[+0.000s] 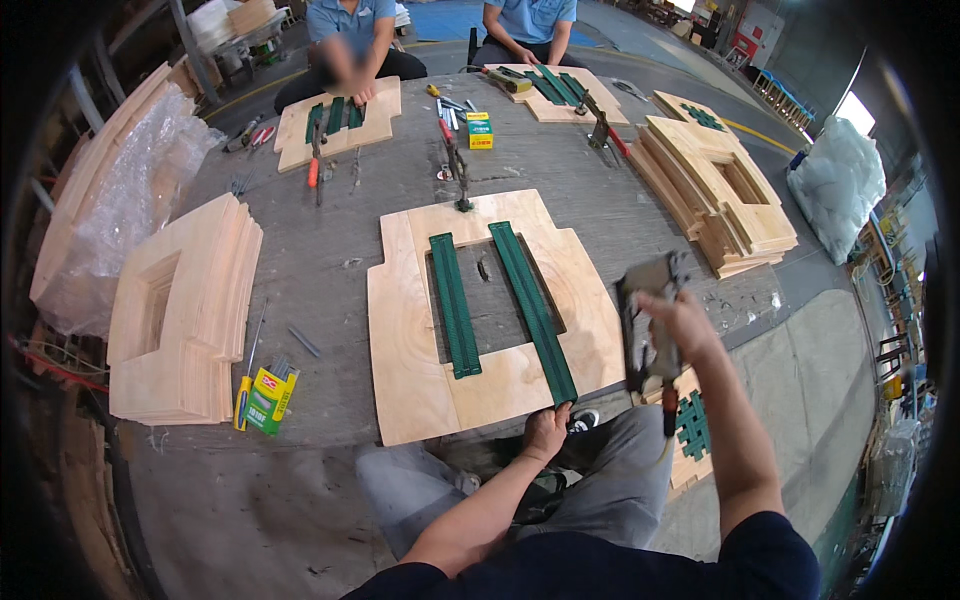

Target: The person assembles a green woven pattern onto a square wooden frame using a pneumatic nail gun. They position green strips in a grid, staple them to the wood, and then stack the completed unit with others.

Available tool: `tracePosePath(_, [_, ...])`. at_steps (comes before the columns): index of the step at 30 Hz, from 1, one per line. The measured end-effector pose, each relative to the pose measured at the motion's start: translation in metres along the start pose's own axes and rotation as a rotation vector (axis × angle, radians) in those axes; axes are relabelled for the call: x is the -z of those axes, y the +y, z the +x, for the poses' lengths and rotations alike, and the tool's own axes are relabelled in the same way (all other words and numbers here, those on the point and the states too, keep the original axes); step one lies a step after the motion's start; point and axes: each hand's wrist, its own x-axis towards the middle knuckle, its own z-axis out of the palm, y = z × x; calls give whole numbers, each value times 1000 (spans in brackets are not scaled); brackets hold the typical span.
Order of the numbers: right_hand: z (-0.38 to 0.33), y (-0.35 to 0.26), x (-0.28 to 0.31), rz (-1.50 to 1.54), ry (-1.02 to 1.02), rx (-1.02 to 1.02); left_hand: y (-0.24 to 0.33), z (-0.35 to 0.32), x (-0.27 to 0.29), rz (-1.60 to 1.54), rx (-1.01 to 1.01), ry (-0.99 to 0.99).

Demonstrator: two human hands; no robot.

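A pale plywood panel (408,385) with a rectangular opening lies on the table before me. Two green webbing straps run lengthwise across the opening: the shorter strap (456,310) on the left, the longer strap (528,310) on the right. The longer one reaches down to the panel's near edge. There my left hand (546,432) grips its end, fingers closed. To the right of the panel, my right hand (684,325) is wrapped round a pneumatic staple gun (636,305), held up apart from the strap. A hose fitting hangs from the gun's lower end.
Stacked wooden panels (185,310) stand left, and another stack (720,190) right. By the left stack are a yellow-handled screwdriver (242,402) and a staple box (271,398). A finished woven panel (692,425) sits low beside my leg. Two people (350,40) work across the table.
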Motion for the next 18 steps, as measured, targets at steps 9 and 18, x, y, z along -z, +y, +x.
tracePosePath(9, [-63, 26, -87, -5, -213, -55, -19, 0, -7, 191, -284, 37])
tracePosePath(18, [-58, 39, -95, -120, -244, -34, -17, 1, -2, 125, -180, -93])
